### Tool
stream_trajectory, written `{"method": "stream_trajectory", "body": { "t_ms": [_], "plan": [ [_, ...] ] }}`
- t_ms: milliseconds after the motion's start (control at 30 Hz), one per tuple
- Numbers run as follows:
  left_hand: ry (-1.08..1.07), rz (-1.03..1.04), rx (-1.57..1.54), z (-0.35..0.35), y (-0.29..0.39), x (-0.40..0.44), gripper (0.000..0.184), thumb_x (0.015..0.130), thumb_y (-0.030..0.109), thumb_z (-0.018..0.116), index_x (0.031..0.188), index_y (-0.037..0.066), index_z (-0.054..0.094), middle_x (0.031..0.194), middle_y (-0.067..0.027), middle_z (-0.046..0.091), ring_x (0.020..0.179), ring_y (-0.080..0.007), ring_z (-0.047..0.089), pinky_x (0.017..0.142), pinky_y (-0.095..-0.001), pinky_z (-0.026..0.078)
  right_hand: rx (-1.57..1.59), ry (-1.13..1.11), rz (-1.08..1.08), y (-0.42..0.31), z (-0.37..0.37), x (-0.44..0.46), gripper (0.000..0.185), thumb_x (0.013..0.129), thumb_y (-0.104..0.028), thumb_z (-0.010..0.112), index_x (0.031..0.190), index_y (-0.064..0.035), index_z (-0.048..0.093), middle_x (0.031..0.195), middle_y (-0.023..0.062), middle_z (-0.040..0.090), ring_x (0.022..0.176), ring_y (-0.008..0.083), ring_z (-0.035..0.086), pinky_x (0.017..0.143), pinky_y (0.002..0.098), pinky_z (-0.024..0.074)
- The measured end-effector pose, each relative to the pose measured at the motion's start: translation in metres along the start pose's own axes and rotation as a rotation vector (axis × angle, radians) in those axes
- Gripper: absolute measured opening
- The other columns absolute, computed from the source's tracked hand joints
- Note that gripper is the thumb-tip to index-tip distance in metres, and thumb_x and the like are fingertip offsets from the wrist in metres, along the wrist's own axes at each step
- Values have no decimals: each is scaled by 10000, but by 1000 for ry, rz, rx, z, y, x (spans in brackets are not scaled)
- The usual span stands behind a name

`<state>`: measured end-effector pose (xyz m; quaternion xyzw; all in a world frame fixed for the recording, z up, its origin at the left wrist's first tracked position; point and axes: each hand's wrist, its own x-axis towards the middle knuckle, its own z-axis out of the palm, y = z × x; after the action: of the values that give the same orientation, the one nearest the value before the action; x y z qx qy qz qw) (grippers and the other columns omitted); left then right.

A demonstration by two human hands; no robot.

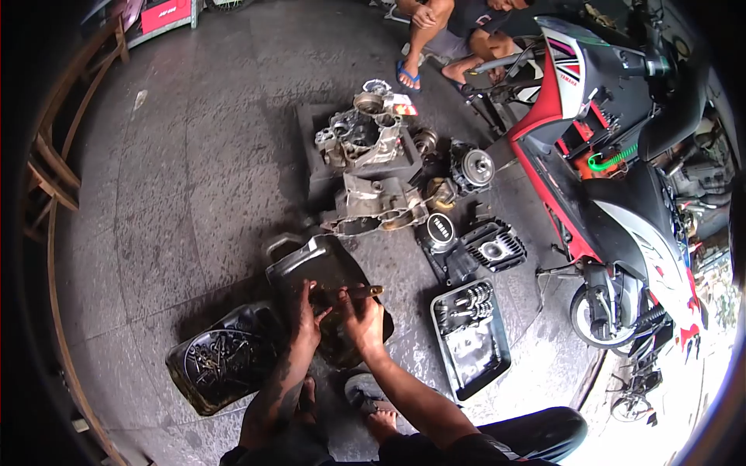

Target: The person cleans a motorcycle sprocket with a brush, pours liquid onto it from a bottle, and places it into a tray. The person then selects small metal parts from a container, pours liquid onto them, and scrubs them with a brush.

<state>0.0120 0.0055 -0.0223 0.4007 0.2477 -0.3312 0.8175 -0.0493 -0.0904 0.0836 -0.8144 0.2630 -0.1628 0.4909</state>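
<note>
Low in front of me is a cut-open dark plastic canister point(330, 260) with a wet inside, and both my hands are over it. My right hand point(362, 322) is closed round a short dark stick-like tool point(360, 293) with a yellowish end that points right. Its other end is hidden, so I cannot tell its exact kind. My left hand point(306, 320) is just to the left, fingers apart, with nothing visible in it. A second cut canister point(183, 380) holding many bolts point(217, 357) lies left of my left forearm.
Engine cases point(377, 202) and a crankcase point(361, 136) on a block stand ahead. A tray point(470, 380) with gear shafts point(474, 299), a cylinder head point(493, 247) and a Yamaha cover point(440, 231) lie to the right. Beyond are a red-white motorcycle point(556, 155) and a crouching person point(454, 31).
</note>
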Motion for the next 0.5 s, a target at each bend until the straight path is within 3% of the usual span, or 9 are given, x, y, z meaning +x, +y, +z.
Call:
{"method": "stream_trajectory", "body": {
  "t_ms": [100, 167, 233, 300, 333, 367, 400, 467, 500],
  "plan": [
    [115, 109, 90, 7, 10, -4, 405, 953, 496, 464, 1188, 181, 562, 1182, 17, 550, 1111, -161, 509, 945, -410, 394, -280, -101, 24, 34, -3, -9, 239, 880, -216, 629, 999, -8, 636, 864, 221, 666, 796, 388, 655, 631, 426, 522],
    [198, 116, 135, 8, 12, -4, 418, 955, 489, 468, 1214, 172, 554, 1193, 14, 542, 1103, -170, 517, 938, -377, 406, -317, -136, -49, 60, 2, -24, 235, 877, -214, 626, 1003, -15, 638, 849, 216, 664, 788, 395, 651, 630, 430, 524],
    [64, 219, 116, 2, 10, 6, 448, 965, 465, 462, 1263, 138, 529, 1254, -16, 527, 1090, -190, 544, 940, -333, 429, -401, -106, -165, 72, 8, -40, 226, 867, -205, 618, 1003, -27, 642, 825, 205, 659, 761, 424, 630, 616, 445, 528],
    [-90, 299, -120, 10, 8, 4, 473, 973, 446, 452, 1307, 115, 501, 1308, -63, 511, 1085, -212, 569, 947, -343, 452, -501, -112, -328, 71, 4, -33, 218, 867, -206, 618, 994, -31, 645, 804, 202, 654, 713, 430, 626, 589, 441, 520],
    [-111, 393, -127, 14, 7, 2, 494, 974, 453, 440, 1310, 95, 494, 1327, -110, 502, 1111, -236, 568, 971, -393, 451, -385, -177, -240, 66, -3, -28, 213, 849, -185, 624, 964, -6, 622, 867, 240, 647, 781, 439, 622, 643, 484, 504],
    [-114, 256, -199, 11, 9, 7, 545, 967, 490, 420, 1303, 67, 492, 1226, -151, 572, 1099, -267, 581, 1003, -411, 434, -254, -121, -211, 40, -9, -22, 172, 850, -148, 626, 935, 1, 631, 829, 238, 646, 729, 439, 618, 602, 447, 502],
    [-155, 197, -235, 15, 20, -5, 574, 966, 518, 387, 1281, 55, 516, 1205, -161, 581, 1088, -277, 585, 978, -411, 450, -194, -93, -238, 21, -12, -15, 156, 872, -132, 617, 918, 16, 637, 803, 221, 658, 691, 408, 644, 597, 401, 511],
    [-315, 187, -356, 0, 14, 6, 582, 966, 527, 371, 1264, 56, 536, 1178, -138, 604, 1079, -263, 591, 961, -407, 456, -23, -75, -17, -10, -10, -8, 171, 895, -131, 602, 936, 32, 634, 827, 209, 673, 726, 358, 676, 638, 377, 521],
    [-296, 193, -351, -2, 13, 3, 582, 966, 527, 371, 1264, 56, 536, 1178, -138, 604, 1079, -263, 591, 961, -407, 456, -12, -90, -9, -15, -2, -6, 171, 895, -131, 602, 936, 32, 634, 827, 209, 673, 726, 358, 676, 638, 377, 521]
  ]
}}
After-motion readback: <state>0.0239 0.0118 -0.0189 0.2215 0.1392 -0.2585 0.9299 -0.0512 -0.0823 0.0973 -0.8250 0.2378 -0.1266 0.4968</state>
